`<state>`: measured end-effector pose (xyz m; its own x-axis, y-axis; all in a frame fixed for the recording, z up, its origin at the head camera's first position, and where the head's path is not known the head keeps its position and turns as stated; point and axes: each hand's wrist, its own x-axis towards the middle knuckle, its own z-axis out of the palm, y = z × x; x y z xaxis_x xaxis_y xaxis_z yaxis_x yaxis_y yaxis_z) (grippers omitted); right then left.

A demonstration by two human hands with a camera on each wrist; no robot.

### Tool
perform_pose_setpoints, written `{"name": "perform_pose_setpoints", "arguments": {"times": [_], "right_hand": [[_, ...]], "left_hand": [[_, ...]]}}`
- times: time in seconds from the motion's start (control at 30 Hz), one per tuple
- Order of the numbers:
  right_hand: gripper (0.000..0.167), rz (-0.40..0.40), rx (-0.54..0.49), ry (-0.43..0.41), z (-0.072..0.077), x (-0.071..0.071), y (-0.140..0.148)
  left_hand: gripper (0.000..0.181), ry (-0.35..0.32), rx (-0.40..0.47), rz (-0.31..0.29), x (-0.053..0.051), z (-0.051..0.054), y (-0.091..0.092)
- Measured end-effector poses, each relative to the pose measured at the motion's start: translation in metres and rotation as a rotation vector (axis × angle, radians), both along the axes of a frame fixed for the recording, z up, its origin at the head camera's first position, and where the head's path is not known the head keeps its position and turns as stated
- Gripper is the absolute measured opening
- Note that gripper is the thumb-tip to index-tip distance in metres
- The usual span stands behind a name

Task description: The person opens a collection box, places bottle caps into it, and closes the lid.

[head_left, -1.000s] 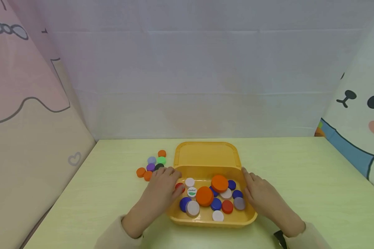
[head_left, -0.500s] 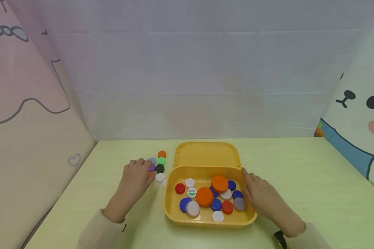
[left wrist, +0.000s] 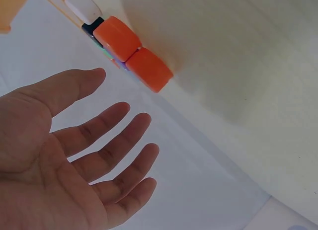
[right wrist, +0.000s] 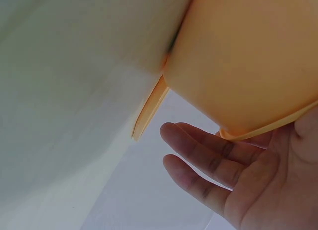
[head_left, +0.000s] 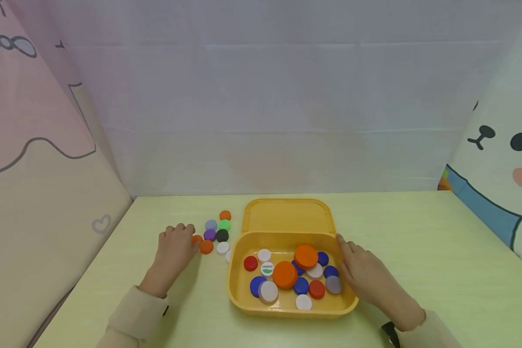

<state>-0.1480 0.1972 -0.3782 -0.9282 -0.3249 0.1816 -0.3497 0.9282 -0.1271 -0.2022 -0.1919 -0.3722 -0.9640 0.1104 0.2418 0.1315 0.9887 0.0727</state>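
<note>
Bottle caps are split between a yellow plastic box point(head_left: 293, 313) and a loose cluster on the table. My left hand point(head_left: 174, 249) hovers at the cluster's left side, beside two orange caps point(head_left: 206, 247). Its fingers are spread and loosely bent in the left wrist view, with nothing held and a gap between the fingertips and the orange caps point(left wrist: 150, 70). My right hand point(head_left: 367, 275) rests against the box's right rim, its fingers fairly straight along the outer wall point(right wrist: 243, 56) in the right wrist view. Its thumb is hidden.
Red, white, blue and large orange caps point(head_left: 285, 275) lie inside the box. Behind it a yellow lid point(head_left: 288, 215) lies flat on the table. Purple, black point(head_left: 222, 235), green and white caps sit left of the box. A pale cloth wall point(head_left: 261, 111) stands behind the table.
My left hand has moved left, from over the box's left edge to the outer side of the loose caps. A red cap in the box is now uncovered. The right hand has stayed put.
</note>
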Motion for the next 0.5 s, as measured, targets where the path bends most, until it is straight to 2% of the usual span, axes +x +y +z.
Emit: {"name": "perform_pose_setpoints", "arguments": {"times": [0.23,0.5], "right_hand": [[0.053,0.003,-0.002,-0.003,0.0,0.0,0.0],[0.052,0.002,0.006,0.008,0.0,0.0,0.001]], "left_hand": [[0.029,-0.084,-0.005,0.031,-0.008,-0.005,-0.005],[0.03,-0.141,-0.038,0.033,-0.013,-0.011,-0.008]]}}
